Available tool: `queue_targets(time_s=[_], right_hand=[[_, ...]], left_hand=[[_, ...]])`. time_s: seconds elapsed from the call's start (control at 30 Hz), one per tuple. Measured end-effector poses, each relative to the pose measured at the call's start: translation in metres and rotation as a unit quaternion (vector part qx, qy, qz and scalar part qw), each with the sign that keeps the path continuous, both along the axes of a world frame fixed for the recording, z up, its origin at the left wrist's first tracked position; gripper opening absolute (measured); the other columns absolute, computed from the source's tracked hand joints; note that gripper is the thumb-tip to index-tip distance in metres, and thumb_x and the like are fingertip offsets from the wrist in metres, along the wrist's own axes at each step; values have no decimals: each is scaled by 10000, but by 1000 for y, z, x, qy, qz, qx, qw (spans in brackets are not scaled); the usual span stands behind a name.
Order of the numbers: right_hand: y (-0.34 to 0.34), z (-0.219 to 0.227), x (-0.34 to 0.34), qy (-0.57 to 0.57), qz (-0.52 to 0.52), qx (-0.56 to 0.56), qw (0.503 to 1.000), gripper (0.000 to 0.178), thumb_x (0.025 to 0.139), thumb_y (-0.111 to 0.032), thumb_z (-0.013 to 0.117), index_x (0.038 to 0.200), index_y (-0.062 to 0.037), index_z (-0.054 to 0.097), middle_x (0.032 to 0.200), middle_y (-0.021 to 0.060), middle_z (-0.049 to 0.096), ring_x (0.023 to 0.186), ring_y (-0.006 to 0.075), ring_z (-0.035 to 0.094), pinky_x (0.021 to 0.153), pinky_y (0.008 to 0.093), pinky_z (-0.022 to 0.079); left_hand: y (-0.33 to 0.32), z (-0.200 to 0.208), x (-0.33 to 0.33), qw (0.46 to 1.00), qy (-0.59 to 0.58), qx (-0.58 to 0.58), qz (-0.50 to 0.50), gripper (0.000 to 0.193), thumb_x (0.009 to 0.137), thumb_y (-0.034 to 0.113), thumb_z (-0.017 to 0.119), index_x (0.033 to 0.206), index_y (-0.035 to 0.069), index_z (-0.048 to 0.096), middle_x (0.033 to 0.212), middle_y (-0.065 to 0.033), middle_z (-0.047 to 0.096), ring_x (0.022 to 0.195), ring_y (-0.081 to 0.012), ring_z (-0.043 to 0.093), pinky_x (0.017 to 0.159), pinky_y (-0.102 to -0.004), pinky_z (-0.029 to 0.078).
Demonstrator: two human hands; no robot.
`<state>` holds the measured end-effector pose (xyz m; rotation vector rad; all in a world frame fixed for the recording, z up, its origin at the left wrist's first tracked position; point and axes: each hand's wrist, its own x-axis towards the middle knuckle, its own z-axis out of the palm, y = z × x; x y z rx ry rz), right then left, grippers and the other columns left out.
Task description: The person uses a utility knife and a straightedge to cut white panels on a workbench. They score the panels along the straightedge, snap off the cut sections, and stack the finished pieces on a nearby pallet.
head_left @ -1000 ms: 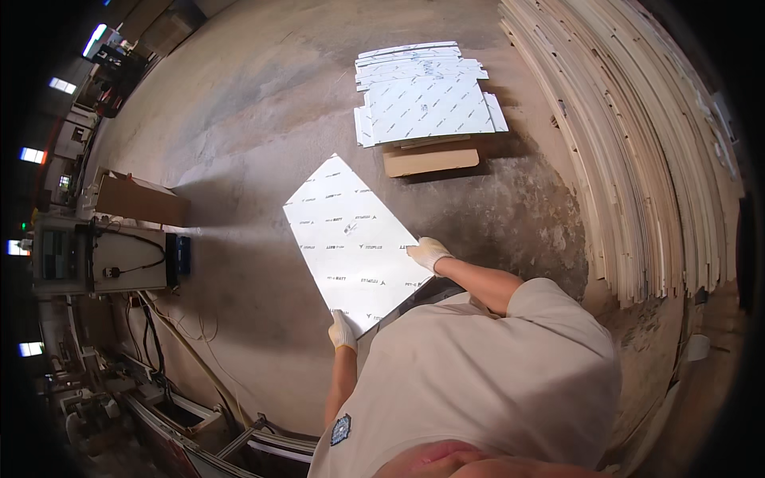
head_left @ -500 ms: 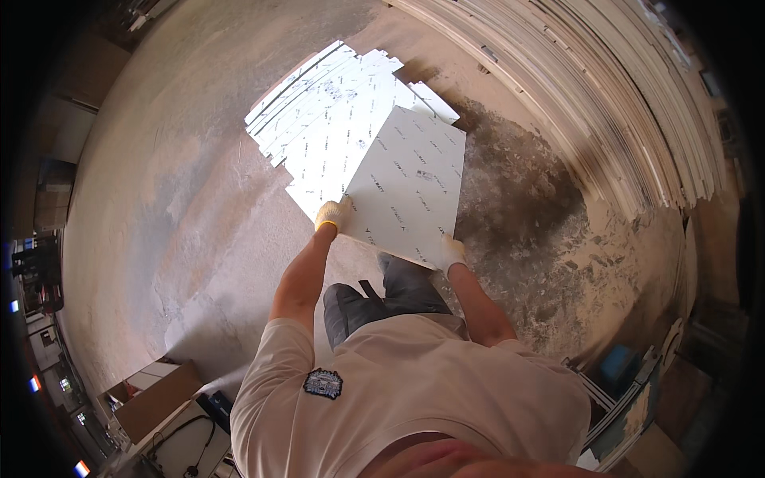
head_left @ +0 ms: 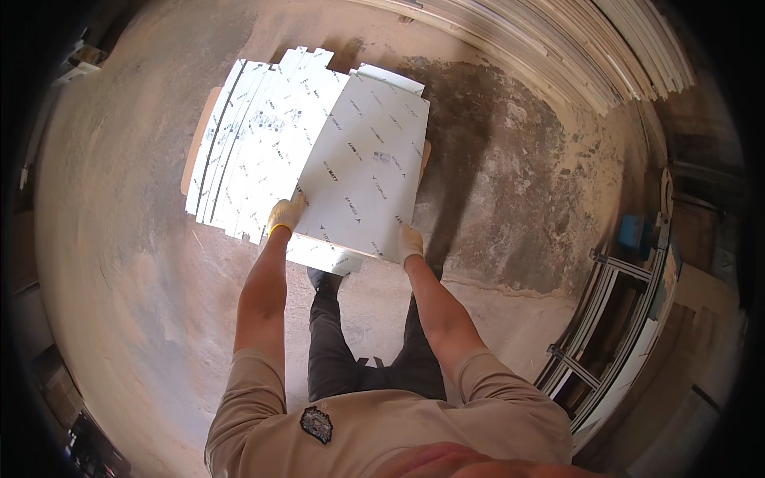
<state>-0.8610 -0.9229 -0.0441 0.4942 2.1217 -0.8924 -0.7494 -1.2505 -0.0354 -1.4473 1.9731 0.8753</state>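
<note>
One white sheet (head_left: 368, 163) sits just above the middle of the frame, held flat and slightly tilted, its near edge toward the person. It carries scattered small grey print. Two gloved hands grip that near edge: the left hand (head_left: 284, 215) closed on the lower left corner, the right hand (head_left: 409, 241) closed on the lower right corner. Both gloves are pale yellow-white.

Under and to the left of the held sheet lies one stack (head_left: 255, 147) of similar white sheets, fanned so that several edges show along its left and top sides; an exact count cannot be told, though at least six edges are visible. The held sheet overlaps the right part of the stack. One tan board (head_left: 194, 151) peeks out from below the stack at its left side.

The stack rests on a dusty concrete floor (head_left: 127, 263), with one dark patch (head_left: 510, 183) to the right of the sheets.

Along the upper right of the frame runs one large bundle of long pale strips (head_left: 574, 48), curved by the lens. At the lower right stands one metal frame (head_left: 613, 319), with one blue object (head_left: 635, 233) just above it.

The person's two bare forearms come up from the lower edge, with a beige shirt and dark trousers below.
</note>
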Motion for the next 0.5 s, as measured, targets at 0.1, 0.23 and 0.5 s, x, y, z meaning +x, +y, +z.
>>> queue_targets(time_s=[0.1, 0.23, 0.5], right_hand=[[1, -14, 17, -17, 17, -45, 999, 544, 959, -393, 578, 1285, 29, 681, 1163, 275, 724, 1049, 369, 718, 853, 451, 541], [39, -5, 38, -89, 490, 178, 849, 436, 988, -373, 564, 1181, -29, 749, 1140, 163, 768, 986, 278, 732, 801, 416, 573], [210, 82, 182, -319, 184, -42, 929, 207, 925, -117, 624, 1022, 19, 746, 791, 134, 755, 741, 208, 768, 665, 334, 599]], left_hand=[[-15, -20, 17, 999, -29, 13, -34, 763, 991, 641, 482, 1281, -26, 714, 1344, -281, 665, 1270, -425, 643, 1063, -496, 505], [-8, -36, 68, 970, -164, 37, -174, 664, 985, 575, 512, 1314, 34, 711, 1400, -238, 650, 1288, -406, 639, 1050, -496, 518], [81, -44, 206, 955, -249, 70, -142, 466, 913, 329, 603, 1280, 74, 739, 1394, -173, 678, 1279, -381, 658, 1019, -493, 540]])
